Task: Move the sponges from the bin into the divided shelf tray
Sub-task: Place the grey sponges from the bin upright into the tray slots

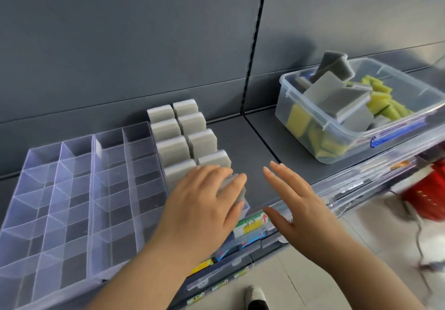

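At lower centre, left hand pinches a sponge at the tray front slot; right hand spread, empty. Risk: sponge may catch a divider and tilt.

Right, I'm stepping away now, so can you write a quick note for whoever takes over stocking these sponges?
Left hand grips a grey sponge at the near end of the divided tray, right side. Right hand is open, holding nothing, above the shelf.
Done: eight standing sponges fill the tray's two rightmost columns.
Left: seat the held sponge; the bin at right holds loose grey sponges and yellow sponges; the tray's other compartments are empty.
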Available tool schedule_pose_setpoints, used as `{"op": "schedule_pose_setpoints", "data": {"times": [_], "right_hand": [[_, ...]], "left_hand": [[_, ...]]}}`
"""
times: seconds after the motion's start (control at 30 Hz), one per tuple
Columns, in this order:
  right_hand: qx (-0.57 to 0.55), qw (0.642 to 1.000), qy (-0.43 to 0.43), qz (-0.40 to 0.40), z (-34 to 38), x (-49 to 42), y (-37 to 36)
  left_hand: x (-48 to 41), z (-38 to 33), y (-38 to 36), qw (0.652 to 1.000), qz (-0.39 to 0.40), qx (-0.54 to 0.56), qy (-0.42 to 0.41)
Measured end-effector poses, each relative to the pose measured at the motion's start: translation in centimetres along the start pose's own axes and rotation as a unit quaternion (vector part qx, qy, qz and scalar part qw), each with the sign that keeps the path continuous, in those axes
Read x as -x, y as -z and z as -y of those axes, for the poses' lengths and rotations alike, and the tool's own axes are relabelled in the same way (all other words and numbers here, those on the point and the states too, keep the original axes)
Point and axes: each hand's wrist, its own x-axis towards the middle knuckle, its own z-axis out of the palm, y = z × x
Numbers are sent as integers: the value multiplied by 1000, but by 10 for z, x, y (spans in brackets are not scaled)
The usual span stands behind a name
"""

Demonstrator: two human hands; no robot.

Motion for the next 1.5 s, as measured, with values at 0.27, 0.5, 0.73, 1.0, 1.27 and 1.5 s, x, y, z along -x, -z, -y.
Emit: {"op": "schedule_pose_setpoints", "data": {"times": [0.27, 0.5, 0.73, 1.0, 1.27, 1.5], "right_hand": [[-25, 995, -84, -49, -88, 68, 60], [-45, 989, -142, -7, -219, 145, 118], [-53, 986, -154, -28, -306, 164, 180], [-73, 992, -79, -59, -345, 60, 209], [-67, 996, -11, -58, -366, -61, 216], [-129, 991, -8, -18, -359, -162, 199]], "left_hand": [[-59, -118, -52, 998, 35, 11, -50], [-107, -235, -124, 994, 110, 8, 1], [-170, -292, -146, 995, 102, 1, 8], [-249, -254, -140, 996, 12, -48, 73], [-317, -184, -162, 988, -71, -45, 129], [-343, -132, -165, 976, -17, -124, 179]]}}
